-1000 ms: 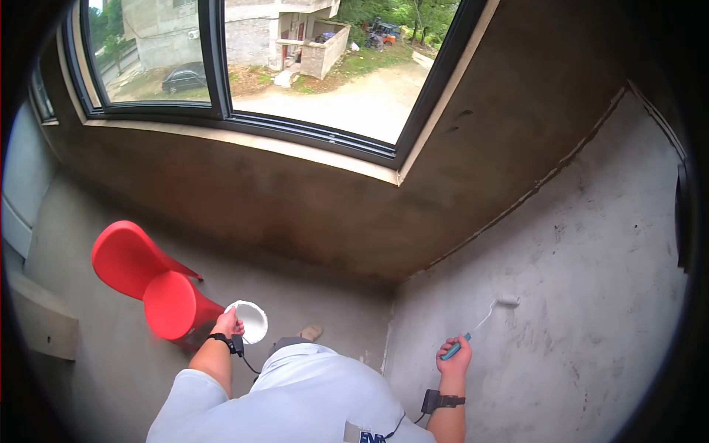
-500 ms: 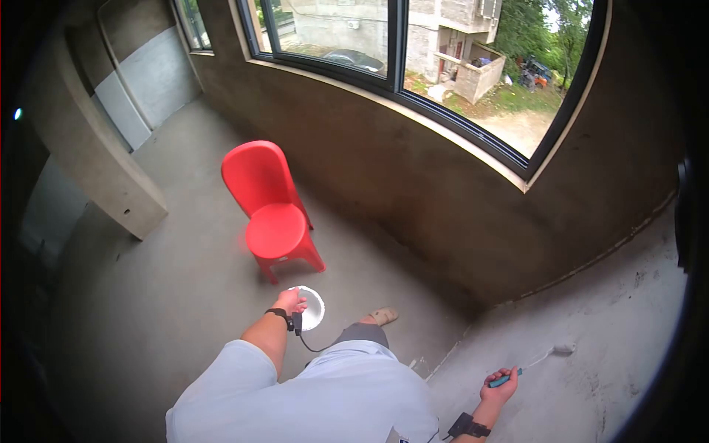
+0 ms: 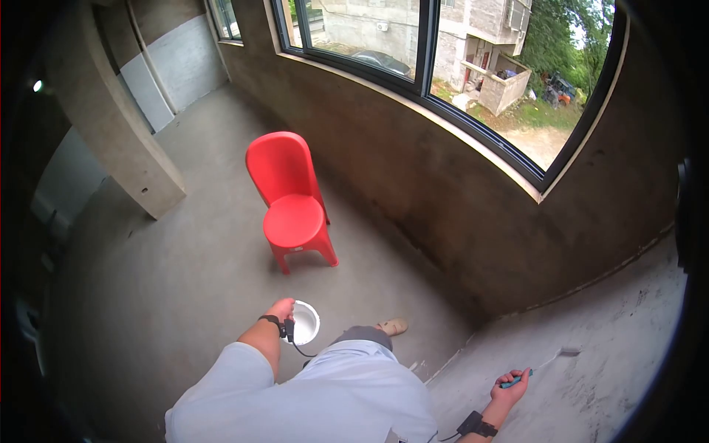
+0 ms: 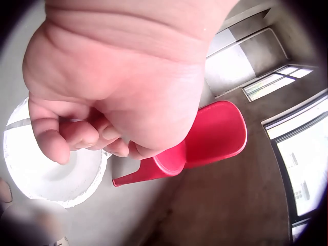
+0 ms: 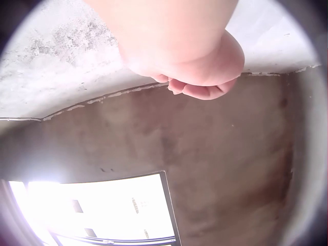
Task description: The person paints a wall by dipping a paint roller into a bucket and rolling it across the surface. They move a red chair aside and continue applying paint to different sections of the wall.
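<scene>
My left hand (image 3: 282,310) grips the edge of a white bucket (image 3: 317,325) held beside my leg. In the left wrist view its fingers curl over the rim of the bucket, and the pale inside shows below them. Out to the right, my right hand (image 3: 509,388) holds a paint roller (image 3: 569,351) by its teal handle. The thin wire frame runs out to a small pale roller head, which overlaps the grey-white wall (image 3: 550,395) in the head view. From the right wrist the curled fingers show, but the roller is hidden behind the hand.
A red plastic chair (image 3: 294,221) stands on the concrete floor (image 3: 199,273) ahead of the bucket. Under the black-framed window (image 3: 425,85) runs a brown unpainted wall (image 3: 458,192). A concrete pillar (image 3: 133,140) rises at the left. My shoe (image 3: 394,326) is near the right-hand wall.
The head view has swung left, so the chair, window and bucket sit further right, and the pillar has come into fuller view. Both hands keep hold of the bucket and paint roller.
</scene>
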A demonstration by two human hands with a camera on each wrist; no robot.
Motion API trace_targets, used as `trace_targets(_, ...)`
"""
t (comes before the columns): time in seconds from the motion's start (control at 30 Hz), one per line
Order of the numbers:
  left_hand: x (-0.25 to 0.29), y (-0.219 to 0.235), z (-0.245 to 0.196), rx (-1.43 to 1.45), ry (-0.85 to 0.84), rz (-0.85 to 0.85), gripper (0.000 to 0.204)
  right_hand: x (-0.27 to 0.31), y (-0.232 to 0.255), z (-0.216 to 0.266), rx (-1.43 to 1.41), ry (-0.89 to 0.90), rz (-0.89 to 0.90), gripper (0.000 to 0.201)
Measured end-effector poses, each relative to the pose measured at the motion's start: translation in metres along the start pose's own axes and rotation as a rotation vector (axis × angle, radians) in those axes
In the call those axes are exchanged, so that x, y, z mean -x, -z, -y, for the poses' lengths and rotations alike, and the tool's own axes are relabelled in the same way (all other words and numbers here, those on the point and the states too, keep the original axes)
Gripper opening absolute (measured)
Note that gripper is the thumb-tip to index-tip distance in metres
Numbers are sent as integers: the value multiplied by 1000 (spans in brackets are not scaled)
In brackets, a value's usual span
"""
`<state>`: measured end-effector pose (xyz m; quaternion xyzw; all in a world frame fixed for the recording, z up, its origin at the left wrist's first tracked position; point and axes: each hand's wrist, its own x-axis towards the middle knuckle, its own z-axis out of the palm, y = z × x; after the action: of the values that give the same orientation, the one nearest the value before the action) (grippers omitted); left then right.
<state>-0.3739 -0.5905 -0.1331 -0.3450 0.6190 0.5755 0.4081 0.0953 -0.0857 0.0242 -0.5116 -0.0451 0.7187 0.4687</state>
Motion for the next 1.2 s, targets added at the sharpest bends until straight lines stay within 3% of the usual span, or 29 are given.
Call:
trace_targets(0.03, 4, -5, -4, -6, -5, 3, 22, -6, -4, 2, -22, 4, 36, 32)
trace_targets(0.1, 13, -16, -13, -284, 0, -130, 19, -14, -14, 3, -41, 9, 45, 32)
trace_targets(0.27, -18, -35, -26, -263, -15, -49, 28, -29, -28, -2, -85, 12, 51, 34)
trace_targets(0.47, -29, -101, -70, -358, 31, 44, 36, -24, -16, 1, -62, 67, -38, 34)
trace_targets(0.53, -25, -140, -86, -339, 61, -74, 25, -22, -5, 2, -5, 57, -51, 33)
trace_targets(0.6, -37, -168, -97, -392, 84, -3, 24, -15, 16, 1, 21, 63, -25, 32)
trace_targets(0.67, -61, -197, -103, -466, 99, -2, 32, 1, 24, -5, 39, 82, -46, 31)
trace_targets(0.73, -71, -230, -114, -556, 137, 85, 61, 12, 44, -12, 40, 94, -57, 30)
trace_targets(0.83, -75, -287, -128, -662, 164, 93, 69, 38, 79, -27, 15, 118, -129, 29)
trace_targets(0.93, -85, -337, -137, -733, 178, 133, 69, 76, 110, -42, 37, 121, -196, 26)
trace_targets(1.0, -65, -376, -133, -783, 70, 124, 39, 102, 128, -56, 96, 130, -267, 24)
trace_targets(1.07, -67, -407, -129, -834, 43, 132, 26, 131, 140, -66, 133, 170, -364, 24)
trace_targets(1.2, -22, -465, -111, -959, -15, 240, 22, 174, 178, -108, 222, 253, -543, 24)
